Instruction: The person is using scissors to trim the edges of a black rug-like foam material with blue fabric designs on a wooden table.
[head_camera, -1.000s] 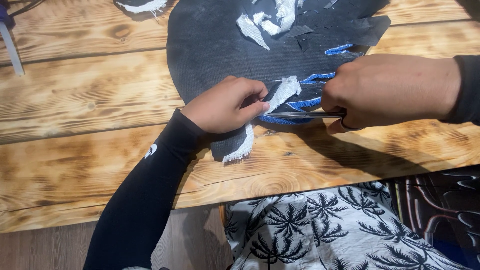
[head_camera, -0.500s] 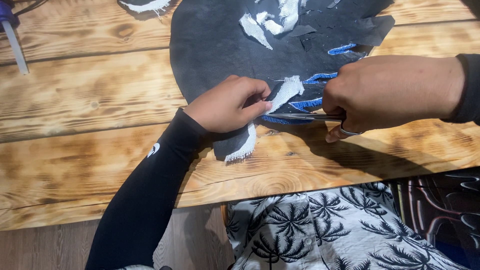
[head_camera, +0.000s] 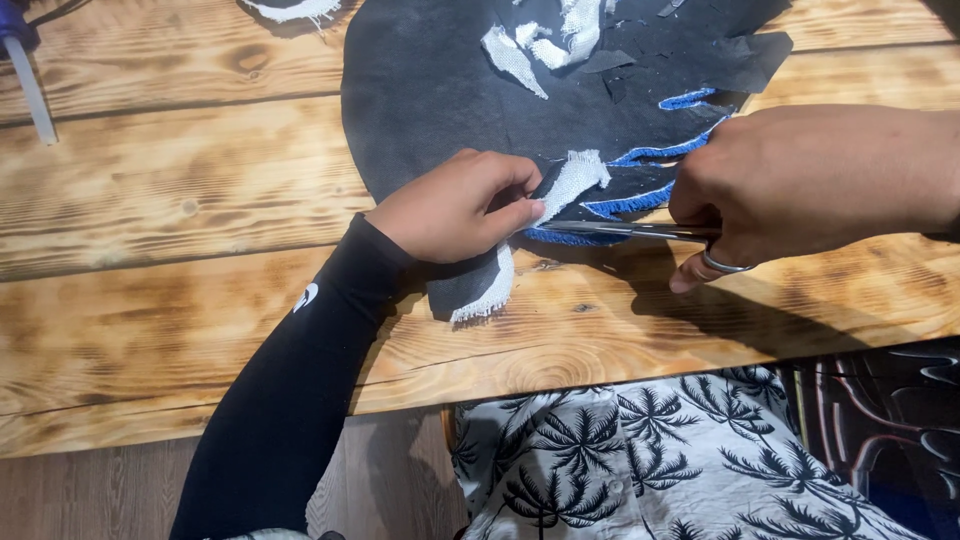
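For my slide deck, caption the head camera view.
Left hand pins dark fabric while right hand cuts it with scissors.

The worktop (head_camera: 170, 210) shows warm honey-brown wood, streaked with darker scorched grain and knots. Spread across it is a dark charcoal, almost black sheet of material (head_camera: 440, 90), and its cut edges flash bright blue (head_camera: 640, 155). White woven backing (head_camera: 575, 180) peeks through where strips lift, frayed and pale, with more white scraps (head_camera: 510, 55) up top. The scissors (head_camera: 630, 230) gleam silver, and there's a silver ring (head_camera: 725, 265) too. A black sleeve (head_camera: 290, 390) carries a tiny white mark. Below, white fabric (head_camera: 660, 460) is printed with black palm trees. Far left, a blue-handled tool (head_camera: 25, 60) has a pale grey shaft.
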